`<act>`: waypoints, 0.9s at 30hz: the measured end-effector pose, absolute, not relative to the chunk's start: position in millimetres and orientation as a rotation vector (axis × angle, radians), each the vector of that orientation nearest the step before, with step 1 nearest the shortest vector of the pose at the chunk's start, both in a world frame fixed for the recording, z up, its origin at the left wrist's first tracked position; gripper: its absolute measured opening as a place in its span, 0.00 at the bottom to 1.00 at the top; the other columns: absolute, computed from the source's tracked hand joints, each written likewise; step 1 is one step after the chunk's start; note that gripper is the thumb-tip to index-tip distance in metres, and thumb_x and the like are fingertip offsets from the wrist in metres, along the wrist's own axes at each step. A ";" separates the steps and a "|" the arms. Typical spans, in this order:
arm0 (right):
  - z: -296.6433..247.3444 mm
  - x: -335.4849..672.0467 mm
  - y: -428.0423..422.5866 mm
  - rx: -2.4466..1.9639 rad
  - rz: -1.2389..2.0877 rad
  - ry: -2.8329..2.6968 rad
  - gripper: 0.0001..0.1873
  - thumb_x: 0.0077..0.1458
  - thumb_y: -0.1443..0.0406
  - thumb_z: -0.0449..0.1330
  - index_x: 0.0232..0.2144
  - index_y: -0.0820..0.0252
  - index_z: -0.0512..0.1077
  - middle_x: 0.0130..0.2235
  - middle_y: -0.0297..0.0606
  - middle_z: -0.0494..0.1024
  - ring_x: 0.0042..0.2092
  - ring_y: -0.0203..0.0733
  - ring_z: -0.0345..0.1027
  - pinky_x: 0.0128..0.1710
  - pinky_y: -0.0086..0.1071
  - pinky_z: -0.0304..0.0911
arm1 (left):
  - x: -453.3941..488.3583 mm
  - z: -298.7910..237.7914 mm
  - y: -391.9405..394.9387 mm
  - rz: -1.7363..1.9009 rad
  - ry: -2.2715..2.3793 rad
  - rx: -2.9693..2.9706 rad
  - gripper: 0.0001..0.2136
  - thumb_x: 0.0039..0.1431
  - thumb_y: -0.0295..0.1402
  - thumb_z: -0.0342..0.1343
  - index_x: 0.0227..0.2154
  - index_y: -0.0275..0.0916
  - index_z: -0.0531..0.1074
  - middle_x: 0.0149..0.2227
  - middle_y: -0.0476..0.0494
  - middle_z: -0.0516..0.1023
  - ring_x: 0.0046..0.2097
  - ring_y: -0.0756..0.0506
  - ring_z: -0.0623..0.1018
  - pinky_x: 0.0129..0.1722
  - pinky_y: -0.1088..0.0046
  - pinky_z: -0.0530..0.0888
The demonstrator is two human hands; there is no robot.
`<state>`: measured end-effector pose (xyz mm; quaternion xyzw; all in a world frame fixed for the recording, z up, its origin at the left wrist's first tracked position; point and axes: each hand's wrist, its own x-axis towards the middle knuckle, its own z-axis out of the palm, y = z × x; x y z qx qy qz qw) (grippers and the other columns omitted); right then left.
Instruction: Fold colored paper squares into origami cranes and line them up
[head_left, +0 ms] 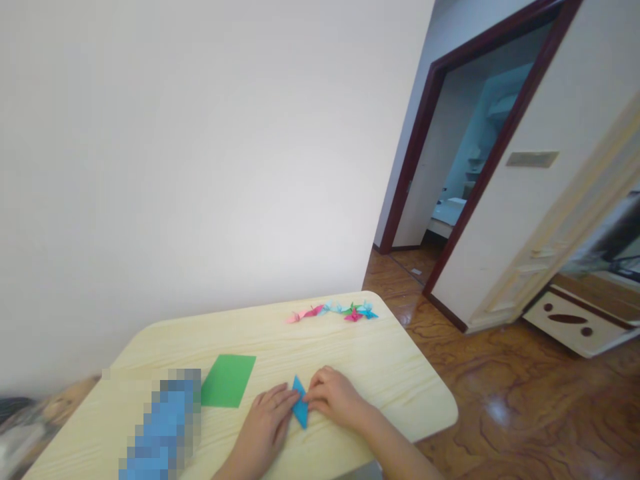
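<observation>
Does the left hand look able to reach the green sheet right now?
Probably yes: the green sheet lies near the left hand with nothing visible between them, though that hand is touching the blue folded paper.

Left of the small blue paper (300, 403), the left hand (270, 415) is ungloved, with slim fingers and a smoothly rounded back; a narrow band, apparently a ring (275, 403), sits on one finger, too small for its colour or pattern to be made out. Right of the blue paper, the right hand (336, 396) is bare too, with a softly rounded outline and a slender wrist. Both forearms are uncovered as far as they show, smooth in contour and broadening away from the wrists; the fingernails are too blurred to describe.
</observation>
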<state>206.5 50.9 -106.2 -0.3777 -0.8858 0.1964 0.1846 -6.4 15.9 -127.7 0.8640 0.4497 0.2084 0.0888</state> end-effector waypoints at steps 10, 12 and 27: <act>-104.1 194.7 50.9 -1.214 0.480 -2.442 0.08 0.57 0.66 0.55 0.32 0.60 0.73 0.34 0.36 0.72 0.40 0.38 0.63 0.41 0.28 0.55 | 0.0 -131.5 20.2 0.856 1.507 2.444 0.08 0.54 0.38 0.55 0.35 0.45 0.76 0.39 0.44 0.78 0.43 0.42 0.76 0.43 0.63 0.73; -105.3 190.9 48.1 -1.270 0.462 -2.395 0.07 0.56 0.66 0.55 0.31 0.60 0.73 0.34 0.35 0.72 0.40 0.38 0.62 0.41 0.28 0.55 | 3.5 -132.8 21.4 0.905 1.600 2.357 0.08 0.55 0.38 0.54 0.30 0.43 0.76 0.35 0.44 0.78 0.40 0.42 0.76 0.41 0.64 0.73; -114.3 173.2 43.4 -1.507 0.433 -2.176 0.01 0.51 0.66 0.58 0.29 0.59 0.69 0.35 0.36 0.70 0.42 0.42 0.60 0.41 0.32 0.52 | 7.2 -149.1 26.9 0.927 1.690 2.351 0.12 0.55 0.33 0.52 0.42 0.40 0.71 0.47 0.39 0.75 0.48 0.40 0.74 0.45 0.59 0.71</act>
